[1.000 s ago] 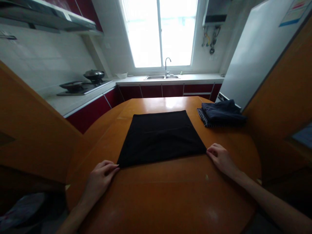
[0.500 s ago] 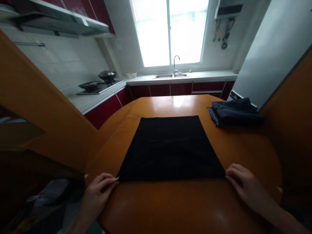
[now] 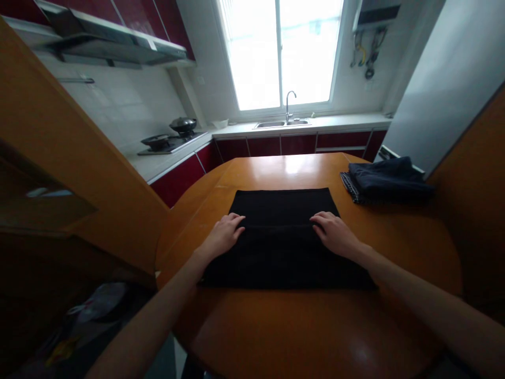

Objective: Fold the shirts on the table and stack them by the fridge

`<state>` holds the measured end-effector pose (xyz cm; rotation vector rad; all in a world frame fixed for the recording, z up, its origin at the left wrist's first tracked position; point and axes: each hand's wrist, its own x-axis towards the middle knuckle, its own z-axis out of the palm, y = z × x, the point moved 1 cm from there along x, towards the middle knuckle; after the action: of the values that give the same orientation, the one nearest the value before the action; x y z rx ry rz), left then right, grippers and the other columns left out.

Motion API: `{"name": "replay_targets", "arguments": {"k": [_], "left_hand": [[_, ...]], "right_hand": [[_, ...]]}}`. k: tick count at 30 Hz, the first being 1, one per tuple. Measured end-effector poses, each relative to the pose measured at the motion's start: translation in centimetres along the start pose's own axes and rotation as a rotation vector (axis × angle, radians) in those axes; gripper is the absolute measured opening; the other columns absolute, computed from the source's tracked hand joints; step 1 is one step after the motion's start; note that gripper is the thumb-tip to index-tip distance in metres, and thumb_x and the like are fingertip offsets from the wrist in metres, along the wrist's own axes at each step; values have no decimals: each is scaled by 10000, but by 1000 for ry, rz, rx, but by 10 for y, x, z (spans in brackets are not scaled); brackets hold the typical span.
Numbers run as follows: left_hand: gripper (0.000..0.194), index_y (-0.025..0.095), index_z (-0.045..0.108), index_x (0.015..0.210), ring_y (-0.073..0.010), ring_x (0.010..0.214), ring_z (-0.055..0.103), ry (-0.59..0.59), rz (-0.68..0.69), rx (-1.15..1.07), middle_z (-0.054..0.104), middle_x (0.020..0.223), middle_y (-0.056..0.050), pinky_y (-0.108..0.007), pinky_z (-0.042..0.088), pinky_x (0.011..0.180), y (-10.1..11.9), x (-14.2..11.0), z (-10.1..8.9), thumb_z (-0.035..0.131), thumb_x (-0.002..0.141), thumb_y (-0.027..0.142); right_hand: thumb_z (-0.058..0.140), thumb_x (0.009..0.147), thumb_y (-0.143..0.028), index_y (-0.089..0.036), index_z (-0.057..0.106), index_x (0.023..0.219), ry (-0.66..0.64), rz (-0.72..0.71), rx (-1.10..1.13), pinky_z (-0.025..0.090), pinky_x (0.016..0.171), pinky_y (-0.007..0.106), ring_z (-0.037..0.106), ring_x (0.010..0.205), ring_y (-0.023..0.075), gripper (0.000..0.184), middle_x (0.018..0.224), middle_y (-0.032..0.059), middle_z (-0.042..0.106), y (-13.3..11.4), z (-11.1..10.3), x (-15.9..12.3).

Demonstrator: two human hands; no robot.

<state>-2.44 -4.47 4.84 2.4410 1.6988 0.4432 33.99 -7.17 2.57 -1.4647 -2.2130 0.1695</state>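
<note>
A black cloth lies flat on the wooden table, with a faint crosswise line or layer edge across its upper part. My left hand rests over the cloth's left side, thumb and fingertips apart at the left end of that line. Mirroring it, my right hand is over the right side, its thumb and fingers also slightly parted at the line. Both hands touch or hover just over the fabric; the contact itself is too dark to make out. No fabric is visibly raised between the fingers.
Folded dark blue clothes sit at the table's right rear. Behind stand a counter with a sink and, at left, a stove with a wok and a pan. A wooden panel borders the left.
Both hands have let go of the near corners of the black cloth and moved forward and inward, onto its upper part. The view has shifted slightly left.
</note>
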Motion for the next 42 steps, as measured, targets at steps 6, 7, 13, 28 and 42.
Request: {"name": "replay_targets", "arguments": {"k": [6,7,13,28,42], "left_hand": [[394,181,715,927,-230,828,654,-414,-187,-247,712,901,-70,-291,491,727,-70,49,-12,636,797,544],[411,187,721,921,-221,826,650,-446,-157,-298,715,896,-60,-284,485,731,-76,49,-13,634,792,568],[403,204,723,827,-211,768,625,-419,-71,-341,694,816,-38,-283,465,691,-79,39,-8,644,773,596],[244,208,683,907,-250,927,637,-181,-97,-79,695,969,-70,-364,475,842,-81,39,9,560,875,417],[588,177,219,1609,-228,1543,190,-49,423,163,270,1651,-92,-464,166,1248,87,-22,88,286,1058,373]], "right_hand": [[547,941,-280,-182,730,917,-85,234,-63,467,830,327,634,913,223,209,954,107,701,61,21,23],[550,938,-294,-184,725,892,-86,244,-29,465,800,317,636,882,213,211,932,97,699,68,21,21],[593,906,-328,-208,692,801,-71,282,59,427,667,292,629,759,191,188,819,58,700,79,20,13],[537,960,-322,-201,679,881,-69,300,-161,431,772,354,612,928,262,202,955,105,694,73,15,9],[321,995,-283,-105,303,1583,-123,-103,-80,151,1228,536,186,1537,281,614,1645,149,260,-77,83,-7]]}}
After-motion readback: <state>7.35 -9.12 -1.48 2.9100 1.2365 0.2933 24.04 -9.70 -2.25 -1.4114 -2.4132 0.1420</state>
